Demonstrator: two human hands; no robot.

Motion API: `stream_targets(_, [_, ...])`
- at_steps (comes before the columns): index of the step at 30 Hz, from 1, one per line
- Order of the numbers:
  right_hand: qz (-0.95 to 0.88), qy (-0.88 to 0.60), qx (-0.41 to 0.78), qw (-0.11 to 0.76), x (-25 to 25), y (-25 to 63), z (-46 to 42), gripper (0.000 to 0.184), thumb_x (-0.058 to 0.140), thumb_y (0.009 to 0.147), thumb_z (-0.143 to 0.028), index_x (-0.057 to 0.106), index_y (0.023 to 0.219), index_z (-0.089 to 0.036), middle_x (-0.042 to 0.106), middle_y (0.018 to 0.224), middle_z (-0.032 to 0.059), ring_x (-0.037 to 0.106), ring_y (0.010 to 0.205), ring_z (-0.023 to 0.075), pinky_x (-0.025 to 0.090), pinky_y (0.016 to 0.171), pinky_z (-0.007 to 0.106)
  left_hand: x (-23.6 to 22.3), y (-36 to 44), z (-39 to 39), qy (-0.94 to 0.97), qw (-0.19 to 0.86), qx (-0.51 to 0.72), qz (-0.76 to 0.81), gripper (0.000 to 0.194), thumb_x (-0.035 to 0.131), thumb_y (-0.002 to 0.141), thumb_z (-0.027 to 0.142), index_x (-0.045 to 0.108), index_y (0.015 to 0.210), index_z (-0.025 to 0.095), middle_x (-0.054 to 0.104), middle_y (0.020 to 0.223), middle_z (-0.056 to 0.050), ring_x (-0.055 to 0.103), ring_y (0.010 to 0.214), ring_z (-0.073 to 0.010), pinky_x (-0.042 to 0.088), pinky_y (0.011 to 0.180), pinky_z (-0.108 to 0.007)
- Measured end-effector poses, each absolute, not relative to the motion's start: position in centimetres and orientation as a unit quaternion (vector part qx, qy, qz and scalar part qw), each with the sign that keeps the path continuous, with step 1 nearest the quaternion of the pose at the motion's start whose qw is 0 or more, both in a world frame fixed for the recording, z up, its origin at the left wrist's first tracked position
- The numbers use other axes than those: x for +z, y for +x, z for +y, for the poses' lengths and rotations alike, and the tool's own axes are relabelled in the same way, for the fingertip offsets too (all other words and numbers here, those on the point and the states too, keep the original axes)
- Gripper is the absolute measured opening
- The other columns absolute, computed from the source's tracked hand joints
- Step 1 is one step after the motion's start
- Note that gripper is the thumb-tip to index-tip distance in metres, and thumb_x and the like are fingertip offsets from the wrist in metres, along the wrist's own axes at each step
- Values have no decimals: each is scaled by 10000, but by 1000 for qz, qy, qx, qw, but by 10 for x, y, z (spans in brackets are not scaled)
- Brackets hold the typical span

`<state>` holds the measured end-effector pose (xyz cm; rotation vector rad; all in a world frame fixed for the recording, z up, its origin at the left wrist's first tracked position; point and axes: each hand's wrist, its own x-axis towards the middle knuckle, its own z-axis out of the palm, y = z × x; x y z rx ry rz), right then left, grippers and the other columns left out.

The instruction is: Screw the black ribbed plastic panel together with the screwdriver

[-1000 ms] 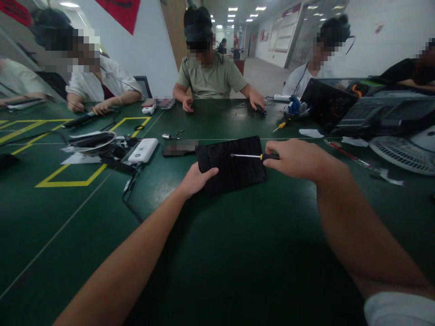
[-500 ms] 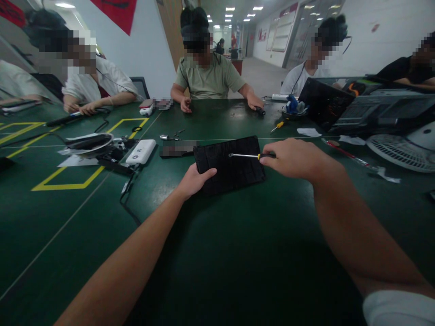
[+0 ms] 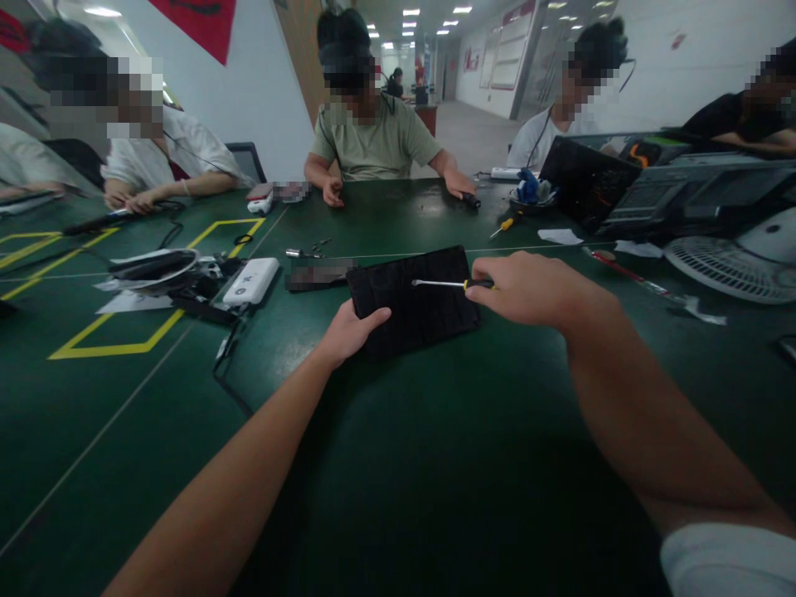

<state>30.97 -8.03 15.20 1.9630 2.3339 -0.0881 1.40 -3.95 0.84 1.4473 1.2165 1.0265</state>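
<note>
A flat, black rectangular panel (image 3: 416,319) is tilted up over the green table (image 3: 398,464). My left hand (image 3: 354,332) grips its left edge, the thumb lying across the face and the other fingers hidden behind. In my right hand (image 3: 522,290) is a screwdriver (image 3: 439,283) with a black and yellow handle. Its metal shaft points left across the panel; whether the tip touches the surface I cannot tell. Just behind the panel's left corner lies a dark flat piece (image 3: 317,276), partly blurred out. Small metal bits (image 3: 320,246) lie beyond it.
To the left are a white power bank (image 3: 250,282) with a cable and a cluttered dish (image 3: 155,269). A second screwdriver (image 3: 507,223) lies farther back. At right stand a white fan (image 3: 740,265) and a grey casing (image 3: 677,195). Several people sit around the table, one opposite (image 3: 373,137).
The whole view has shifted slightly, so things appear a little farther left. My hands keep their hold on the panel and screwdriver, with little other visible movement.
</note>
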Motion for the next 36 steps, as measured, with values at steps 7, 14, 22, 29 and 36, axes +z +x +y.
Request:
stream_targets(7, [772,633,-21,51,152,314,-78,355,564,1035,-449,735,1278,-256,806,1150,150,733,996,349,462,763,410,8,13,-40,596,469,413,504,533,887,865,460,770,1310,192,825,1402,-151,767,1329,-385,582,1196,-612])
stream_targets(14, [774,632,-19,45,151,314,-79,372,548,1044,-445,756,1291,-263,814,1122,149,741,991,358,468,767,427,7,13,-40,596,474,413,499,559,888,869,465,752,1331,182,815,1415,-166,763,1332,-391,586,1185,-623])
stream_targets(22, [774,632,-17,33,151,313,-80,358,555,1044,-467,796,1221,-271,821,1178,165,747,1089,402,516,819,465,8,13,-40,597,470,410,505,588,897,856,487,751,1331,173,818,1411,-170,764,1332,-392,580,1192,-614])
stream_targets(29, [759,647,-23,65,156,309,-81,455,478,1085,-482,815,1308,-273,815,1293,179,749,1191,427,553,904,515,6,13,-39,602,460,410,507,552,892,858,510,774,1301,202,838,1364,-146,770,1316,-391,608,1159,-594])
stream_targets(36, [758,647,-33,77,156,308,-80,565,350,1124,-528,803,1292,-235,811,1261,195,757,1157,409,557,904,502,6,12,-38,604,461,410,504,533,885,860,480,769,1297,198,834,1371,-146,774,1309,-384,608,1161,-595])
